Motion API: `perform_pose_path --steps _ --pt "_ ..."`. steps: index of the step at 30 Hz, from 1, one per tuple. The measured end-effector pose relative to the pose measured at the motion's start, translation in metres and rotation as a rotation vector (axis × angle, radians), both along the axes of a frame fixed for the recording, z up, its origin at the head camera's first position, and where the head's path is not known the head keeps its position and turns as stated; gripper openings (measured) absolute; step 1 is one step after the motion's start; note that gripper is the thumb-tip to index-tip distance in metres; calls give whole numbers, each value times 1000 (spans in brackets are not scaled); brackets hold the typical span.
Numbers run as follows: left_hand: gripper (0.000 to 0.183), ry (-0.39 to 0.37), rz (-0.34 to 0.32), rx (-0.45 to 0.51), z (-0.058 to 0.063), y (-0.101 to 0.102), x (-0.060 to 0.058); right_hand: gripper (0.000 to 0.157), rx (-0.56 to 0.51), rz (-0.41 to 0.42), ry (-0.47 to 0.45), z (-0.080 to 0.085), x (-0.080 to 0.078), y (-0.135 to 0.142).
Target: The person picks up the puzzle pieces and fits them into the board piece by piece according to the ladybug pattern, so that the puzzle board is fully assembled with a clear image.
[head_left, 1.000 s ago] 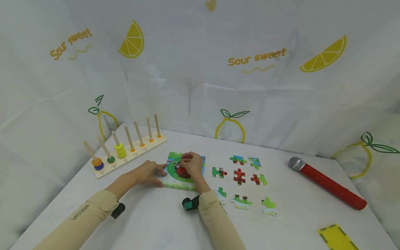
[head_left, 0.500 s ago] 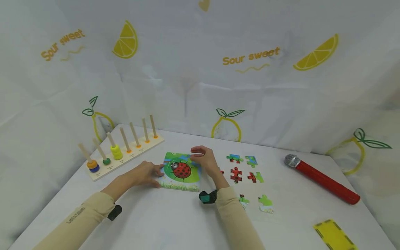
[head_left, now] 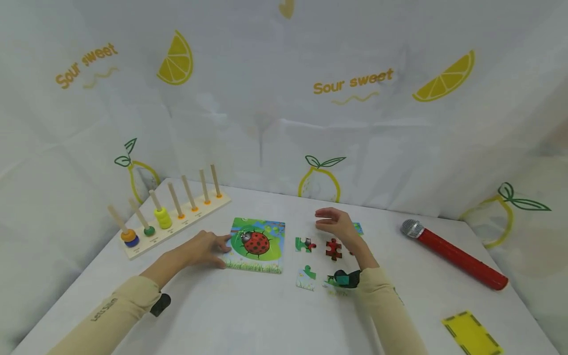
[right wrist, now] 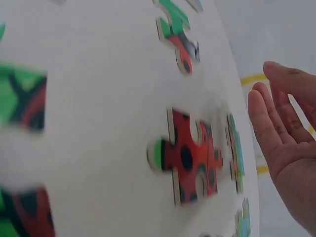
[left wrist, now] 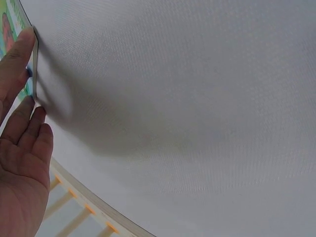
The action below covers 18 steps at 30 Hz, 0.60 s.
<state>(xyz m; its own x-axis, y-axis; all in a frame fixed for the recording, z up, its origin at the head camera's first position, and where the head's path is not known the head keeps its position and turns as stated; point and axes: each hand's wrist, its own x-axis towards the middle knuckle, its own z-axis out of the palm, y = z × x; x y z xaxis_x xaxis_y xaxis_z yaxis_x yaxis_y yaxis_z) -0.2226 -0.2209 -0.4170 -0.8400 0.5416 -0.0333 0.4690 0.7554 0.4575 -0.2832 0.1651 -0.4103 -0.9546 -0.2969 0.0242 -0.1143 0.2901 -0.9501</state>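
A square ladybug picture board (head_left: 256,244) lies flat on the table. My left hand (head_left: 201,249) touches its left edge, and in the left wrist view the extended fingers and thumb of that hand (left wrist: 22,158) meet the board's rim. My right hand (head_left: 339,227) is above the far row of loose jigsaw pieces, fingers gently bent, holding nothing. Beneath and around it lie a red spotted piece (head_left: 334,249), a green-and-red piece (head_left: 305,244) and a grass piece (head_left: 306,278). Other pieces are partly or wholly hidden behind the right hand and wrist.
A wooden peg rack (head_left: 177,224) with coloured beads stands at the left. On the right lie a red microphone (head_left: 461,259) and a yellow rectangular card (head_left: 472,333). A white lemon-print cloth (head_left: 266,133) hangs behind the table.
My right hand has moved right, from over the ladybug board to above the jigsaw pieces, uncovering the board's picture. The left hand has stayed at the board's left edge. The head view has shifted slightly.
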Motion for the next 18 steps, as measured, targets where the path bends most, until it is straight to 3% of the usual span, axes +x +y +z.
perform_pose_path --steps 7,18 --pt "39 2 -8 -1 -1 -2 -1 45 98 -46 2 -3 -4 49" --pt "38 -1 -11 22 -1 -3 0 41 137 -58 69 -10 -14 60"
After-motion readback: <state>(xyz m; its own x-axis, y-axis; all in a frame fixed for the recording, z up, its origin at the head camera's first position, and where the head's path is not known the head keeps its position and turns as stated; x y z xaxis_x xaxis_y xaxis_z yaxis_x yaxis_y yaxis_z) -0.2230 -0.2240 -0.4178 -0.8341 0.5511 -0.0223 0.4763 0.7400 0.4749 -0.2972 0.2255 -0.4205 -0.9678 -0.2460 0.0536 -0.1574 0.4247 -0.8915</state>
